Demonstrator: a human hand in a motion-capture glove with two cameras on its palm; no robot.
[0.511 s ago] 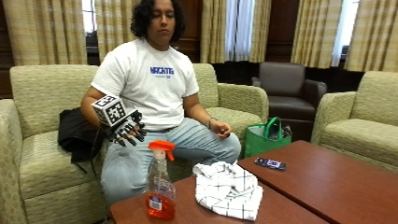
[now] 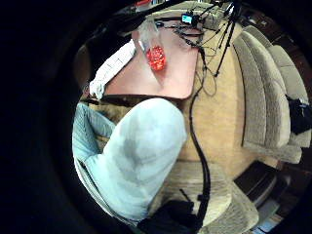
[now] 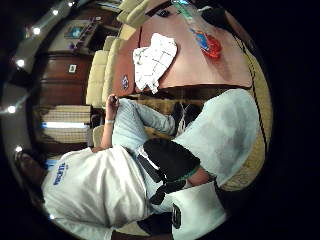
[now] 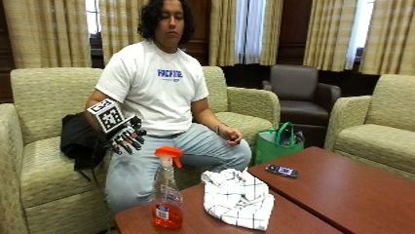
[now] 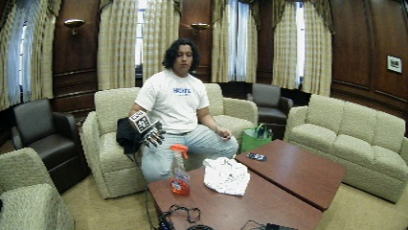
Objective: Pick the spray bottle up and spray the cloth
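Gloved right hand [image 4: 125, 135] raised over the lap, fingers loosely spread, grasping nothing. Spray bottle [image 4: 167, 189] upright on tabletop [image 4: 311, 195], apparently just beside the crumpled checked cloth [image 4: 237, 198]; contact unclear.

Blue lettering crosses the chest of the person's white cotton T-shirt [image 4: 159, 85], and a small label sits on the clear plastic spray bottle [image 4: 167, 197], neither readable.

Bottle [image 4: 167, 197] beside cloth [image 4: 237, 197] on table [image 4: 305, 214].
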